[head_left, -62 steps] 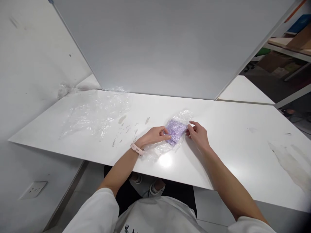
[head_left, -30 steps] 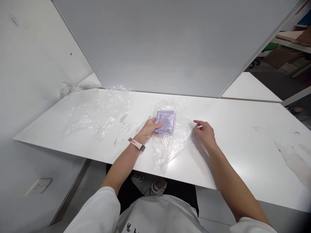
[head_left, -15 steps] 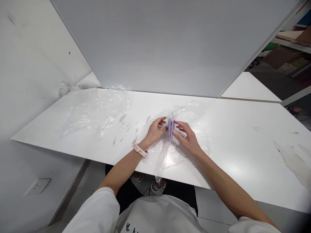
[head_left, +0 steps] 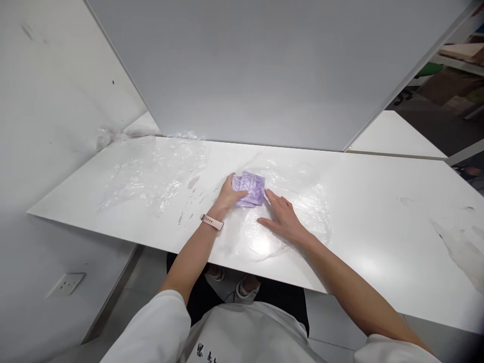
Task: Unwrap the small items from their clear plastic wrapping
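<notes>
A small flat purple packet lies on a sheet of clear plastic film spread over the white table. My left hand, with a pink watch at the wrist, grips the packet's left edge between thumb and fingers. My right hand lies flat on the film just right of and below the packet, fingers stretched out, holding nothing.
A second crumpled clear film lies at the table's left, reaching the grey wall. A large grey partition panel stands behind the table. Stains mark the table at far right. A wall socket sits low left.
The packet stood on edge between both hands half a second ago; now it lies flat, held by my left hand. My right hand let go and pressed down flat on the film.
</notes>
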`<state>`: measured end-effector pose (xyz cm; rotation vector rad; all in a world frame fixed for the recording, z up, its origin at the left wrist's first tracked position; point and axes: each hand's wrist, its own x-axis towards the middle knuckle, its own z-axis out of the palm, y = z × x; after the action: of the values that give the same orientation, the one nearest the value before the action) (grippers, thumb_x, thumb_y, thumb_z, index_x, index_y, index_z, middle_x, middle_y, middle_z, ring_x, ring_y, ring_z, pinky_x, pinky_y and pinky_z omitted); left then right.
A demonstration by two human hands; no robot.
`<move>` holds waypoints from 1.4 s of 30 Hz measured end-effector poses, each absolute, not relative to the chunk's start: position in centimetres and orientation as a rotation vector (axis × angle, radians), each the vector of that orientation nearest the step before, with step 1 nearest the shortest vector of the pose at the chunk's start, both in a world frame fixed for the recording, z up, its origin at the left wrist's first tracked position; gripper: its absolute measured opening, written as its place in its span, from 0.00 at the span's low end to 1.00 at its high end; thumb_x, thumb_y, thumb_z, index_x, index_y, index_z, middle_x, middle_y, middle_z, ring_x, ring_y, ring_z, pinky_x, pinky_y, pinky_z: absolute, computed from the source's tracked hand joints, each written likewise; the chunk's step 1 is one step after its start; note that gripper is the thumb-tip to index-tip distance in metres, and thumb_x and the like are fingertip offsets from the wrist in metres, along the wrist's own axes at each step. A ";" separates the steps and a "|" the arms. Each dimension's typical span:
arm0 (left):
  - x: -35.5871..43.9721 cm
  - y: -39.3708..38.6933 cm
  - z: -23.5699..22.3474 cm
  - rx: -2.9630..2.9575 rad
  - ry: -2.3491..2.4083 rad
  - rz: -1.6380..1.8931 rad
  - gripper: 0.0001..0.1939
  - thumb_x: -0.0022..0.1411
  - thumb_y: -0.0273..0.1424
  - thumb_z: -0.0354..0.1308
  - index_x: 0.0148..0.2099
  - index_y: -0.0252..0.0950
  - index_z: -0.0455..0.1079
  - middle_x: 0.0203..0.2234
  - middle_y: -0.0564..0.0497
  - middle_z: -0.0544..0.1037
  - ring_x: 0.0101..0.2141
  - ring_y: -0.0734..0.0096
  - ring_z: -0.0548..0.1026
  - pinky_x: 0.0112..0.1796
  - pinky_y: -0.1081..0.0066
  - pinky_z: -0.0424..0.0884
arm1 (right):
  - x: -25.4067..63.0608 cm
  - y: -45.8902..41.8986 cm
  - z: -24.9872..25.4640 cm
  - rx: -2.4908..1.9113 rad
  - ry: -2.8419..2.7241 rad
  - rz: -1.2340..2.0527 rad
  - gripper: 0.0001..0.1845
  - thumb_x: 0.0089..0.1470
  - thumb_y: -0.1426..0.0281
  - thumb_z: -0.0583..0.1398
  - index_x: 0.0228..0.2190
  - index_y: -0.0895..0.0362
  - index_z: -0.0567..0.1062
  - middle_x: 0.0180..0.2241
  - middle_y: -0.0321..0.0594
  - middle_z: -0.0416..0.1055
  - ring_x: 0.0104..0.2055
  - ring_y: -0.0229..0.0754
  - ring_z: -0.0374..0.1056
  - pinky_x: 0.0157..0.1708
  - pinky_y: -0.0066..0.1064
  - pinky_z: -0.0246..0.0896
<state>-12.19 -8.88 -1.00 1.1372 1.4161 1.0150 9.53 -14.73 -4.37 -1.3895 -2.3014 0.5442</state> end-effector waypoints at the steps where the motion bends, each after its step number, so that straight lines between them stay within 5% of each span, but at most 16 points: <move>1: -12.9 -8.5 -1.1 1.206 1.541 1.009 0.49 0.49 0.21 0.68 0.70 0.37 0.51 0.52 0.40 0.74 0.49 0.57 0.75 0.49 0.58 0.72 | 9.6 -14.8 -4.4 -1.405 -2.340 0.520 0.42 0.62 0.48 0.53 0.70 0.51 0.49 0.71 0.46 0.47 0.72 0.52 0.43 0.69 0.54 0.38; 4: -14.3 -7.8 -0.8 1.509 1.913 1.038 0.43 0.54 0.21 0.63 0.69 0.38 0.53 0.53 0.39 0.72 0.52 0.53 0.72 0.53 0.53 0.68 | 9.7 -14.9 -4.3 -1.429 -2.427 0.434 0.34 0.66 0.48 0.48 0.66 0.51 0.60 0.71 0.44 0.47 0.73 0.51 0.41 0.70 0.52 0.37; 8: -13.5 -8.5 -0.1 1.945 1.941 1.258 0.22 0.62 0.28 0.60 0.58 0.38 0.66 0.54 0.42 0.72 0.56 0.55 0.67 0.56 0.55 0.64 | 9.6 -15.0 -4.4 -1.438 -2.463 0.369 0.33 0.67 0.49 0.46 0.66 0.50 0.61 0.71 0.43 0.47 0.73 0.51 0.41 0.69 0.54 0.39; 11: -12.1 -9.1 -0.4 2.155 1.796 1.097 0.23 0.58 0.34 0.65 0.56 0.38 0.68 0.53 0.43 0.73 0.55 0.53 0.67 0.54 0.55 0.65 | 9.5 -14.9 -4.4 -1.434 -2.481 0.345 0.32 0.67 0.49 0.46 0.65 0.49 0.63 0.71 0.44 0.48 0.73 0.51 0.41 0.69 0.54 0.39; 17: -15.8 -7.4 -0.8 1.687 2.039 0.934 0.21 0.57 0.15 0.52 0.50 0.39 0.72 0.29 0.52 0.76 0.33 0.64 0.75 0.40 0.64 0.69 | 9.7 -15.0 -4.2 -1.425 -2.502 0.377 0.31 0.68 0.50 0.44 0.65 0.48 0.63 0.71 0.42 0.47 0.74 0.49 0.39 0.69 0.53 0.38; 22: -20.1 -6.9 1.3 1.147 2.303 2.068 0.27 0.52 0.13 0.49 0.53 0.35 0.67 0.48 0.44 0.73 0.43 0.66 0.73 0.44 0.65 0.69 | 9.7 -15.0 -4.2 -1.437 -2.505 0.363 0.31 0.68 0.50 0.44 0.65 0.47 0.63 0.71 0.41 0.47 0.74 0.49 0.39 0.69 0.53 0.38; 24: -19.5 -7.6 2.1 1.256 2.109 2.421 0.20 0.54 0.15 0.48 0.47 0.34 0.68 0.45 0.44 0.74 0.42 0.67 0.72 0.42 0.66 0.69 | 9.7 -15.0 -4.2 -1.436 -2.495 0.359 0.31 0.68 0.50 0.44 0.65 0.47 0.63 0.71 0.41 0.48 0.74 0.49 0.39 0.69 0.53 0.38; 27: -16.5 -9.3 2.6 1.907 1.617 1.708 0.10 0.54 0.19 0.48 0.30 0.35 0.69 0.26 0.52 0.73 0.28 0.72 0.72 0.32 0.70 0.68 | 9.6 -15.0 -4.4 -1.423 -2.482 0.336 0.30 0.68 0.51 0.45 0.64 0.47 0.64 0.70 0.41 0.50 0.73 0.49 0.41 0.69 0.53 0.40; 29: -14.2 -10.4 2.7 2.062 1.224 0.827 0.09 0.52 0.20 0.51 0.26 0.35 0.70 0.21 0.54 0.73 0.23 0.74 0.70 0.27 0.73 0.66 | 9.6 -14.9 -4.6 -1.416 -2.480 0.310 0.29 0.68 0.51 0.46 0.64 0.47 0.64 0.70 0.42 0.51 0.73 0.50 0.43 0.68 0.54 0.41; 31: -12.7 -11.1 2.8 1.991 0.986 0.308 0.09 0.51 0.22 0.53 0.26 0.35 0.73 0.21 0.53 0.75 0.22 0.75 0.70 0.25 0.74 0.65 | 9.7 -14.8 -4.7 -1.413 -2.482 0.289 0.29 0.68 0.51 0.46 0.64 0.47 0.65 0.69 0.43 0.52 0.72 0.51 0.44 0.68 0.54 0.43; 36: -13.2 -11.2 3.3 1.927 1.095 0.255 0.11 0.54 0.25 0.51 0.25 0.37 0.73 0.22 0.51 0.78 0.24 0.70 0.74 0.28 0.71 0.66 | 9.8 -14.7 -4.9 -1.406 -2.486 0.275 0.29 0.68 0.51 0.46 0.64 0.46 0.64 0.69 0.42 0.52 0.72 0.51 0.44 0.68 0.54 0.43; 40: -15.5 -10.2 3.2 2.114 1.642 0.166 0.14 0.57 0.25 0.49 0.21 0.38 0.68 0.19 0.50 0.75 0.24 0.65 0.73 0.32 0.65 0.66 | 9.7 -14.8 -4.9 -1.404 -2.471 0.290 0.28 0.68 0.51 0.45 0.64 0.44 0.64 0.70 0.39 0.50 0.73 0.51 0.44 0.68 0.55 0.42; 42: -16.4 -9.7 2.7 2.103 1.873 0.199 0.14 0.59 0.24 0.48 0.27 0.38 0.73 0.25 0.47 0.79 0.30 0.59 0.77 0.37 0.61 0.69 | 9.7 -14.9 -4.8 -1.410 -2.468 0.301 0.28 0.68 0.51 0.45 0.63 0.45 0.64 0.70 0.38 0.50 0.73 0.50 0.43 0.68 0.54 0.42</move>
<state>-16.37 -9.68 2.73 2.1026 1.8733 0.1994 9.71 -14.86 -4.76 -1.4095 -2.4676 0.3007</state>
